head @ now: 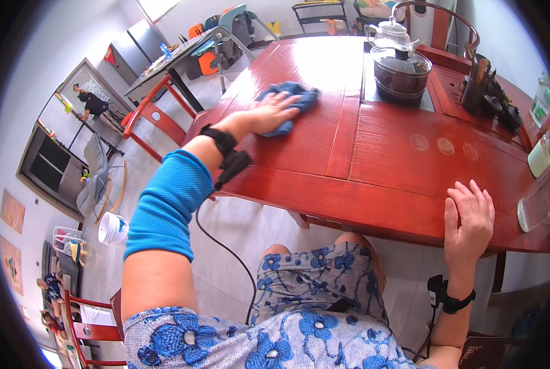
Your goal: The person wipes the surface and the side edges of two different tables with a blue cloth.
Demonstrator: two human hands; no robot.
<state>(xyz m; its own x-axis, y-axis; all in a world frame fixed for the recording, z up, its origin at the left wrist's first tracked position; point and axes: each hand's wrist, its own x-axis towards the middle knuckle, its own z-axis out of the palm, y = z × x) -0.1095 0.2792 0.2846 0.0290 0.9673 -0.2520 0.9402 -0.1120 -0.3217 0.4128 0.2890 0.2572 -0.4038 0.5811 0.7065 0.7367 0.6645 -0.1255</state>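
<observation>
My left hand (271, 114) lies flat on a crumpled blue cloth (305, 99), pressing it to the glossy red wooden table (293, 152). The arm is stretched out to the far left part of the tabletop. At the table's near right edge rests my right hand (469, 217), holding nothing, its thumb a little apart from the fingers. Nearest to that hand is a clear glass (531, 214) at the right. Several pale round marks (445, 146) show on the wood between the hands.
A lidded glass pot (402, 76) stands toward the back, with a glass teapot (391, 34) behind it. Tea tools in a dark holder (475, 90) and a pale-green jar (541, 156) line the right. A red chair (157, 120) is at left; a person (97, 106) stands beyond.
</observation>
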